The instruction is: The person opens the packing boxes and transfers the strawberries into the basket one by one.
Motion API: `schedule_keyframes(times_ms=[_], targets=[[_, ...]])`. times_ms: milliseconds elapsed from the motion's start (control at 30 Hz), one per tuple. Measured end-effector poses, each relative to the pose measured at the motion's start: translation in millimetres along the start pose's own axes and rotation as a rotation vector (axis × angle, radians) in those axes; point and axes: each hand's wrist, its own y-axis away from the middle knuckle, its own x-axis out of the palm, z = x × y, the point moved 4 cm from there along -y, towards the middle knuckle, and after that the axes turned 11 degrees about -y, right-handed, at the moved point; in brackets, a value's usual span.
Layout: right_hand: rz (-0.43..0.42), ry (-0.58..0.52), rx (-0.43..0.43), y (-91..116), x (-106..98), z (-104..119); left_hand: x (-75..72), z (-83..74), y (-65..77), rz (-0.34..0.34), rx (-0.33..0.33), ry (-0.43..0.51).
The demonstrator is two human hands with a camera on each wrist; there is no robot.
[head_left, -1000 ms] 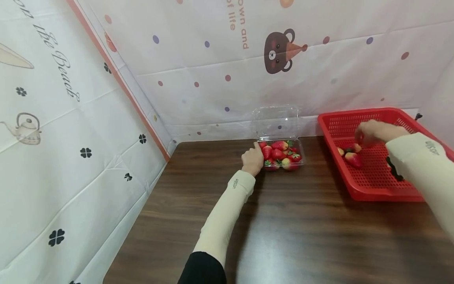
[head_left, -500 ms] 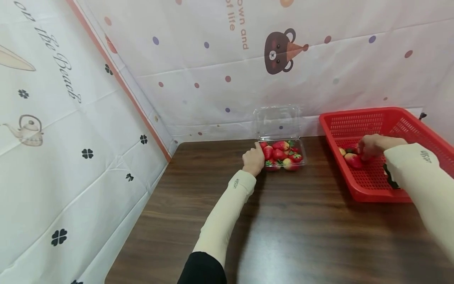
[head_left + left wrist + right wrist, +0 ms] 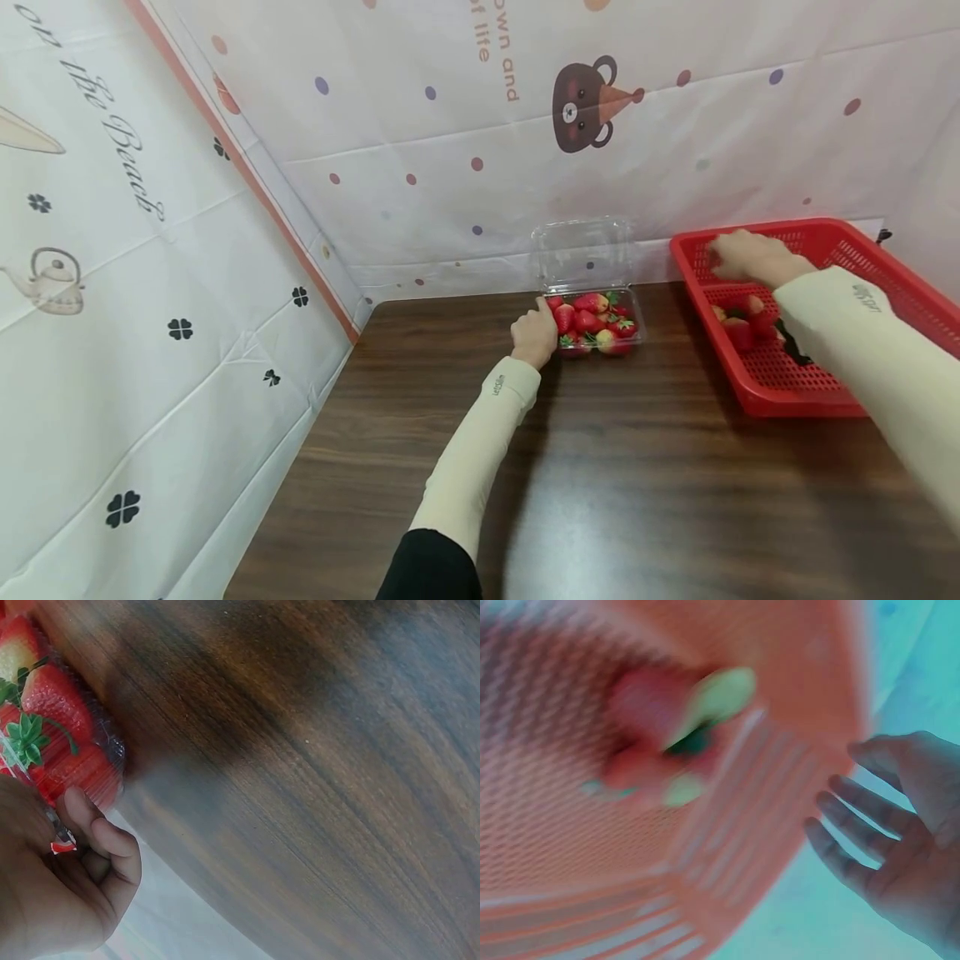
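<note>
A clear plastic clamshell box stands with its lid raised against the back wall and strawberries inside. My left hand pinches the box's left edge; in the left wrist view its fingers are curled beside the berries. Over the back left part of a red plastic basket hovers my right hand. Its fingers are spread and hold nothing in the right wrist view, beyond the basket's slotted side. Several strawberries lie in the basket's left part, blurred in the right wrist view.
A brown wood-grain table lies under everything. White printed sheets form the back and left walls, close behind the box and basket. A dark band shows by the right wrist.
My right hand has left the strawberries in the basket and moved up and left toward its back rim. The left hand has stayed at the box.
</note>
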Motion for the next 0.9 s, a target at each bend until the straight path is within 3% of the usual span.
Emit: schedule_keyframes(times_ms=[167, 300, 367, 600, 900], targets=[[-0.019, 0.05, -0.19, -29, 13, 70, -1.3, 0.5, -0.8, 0.008, 0.003, -0.018], [0.08, 0.017, -0.328, -44, 48, 116, -3.0, 3.7, -1.1, 0.008, -0.014, -0.032], [0.117, 0.035, -0.33, -48, 65, 130, -3.4, 4.7, -1.4, 0.007, -0.016, -0.025], [0.169, 0.125, -0.238, -48, 101, 138, -2.5, 4.7, 0.1, 0.018, -0.016, -0.013], [0.092, 0.162, -0.231, -45, 99, 119, -2.6, -1.4, 1.9, 0.004, -0.002, 0.006]])
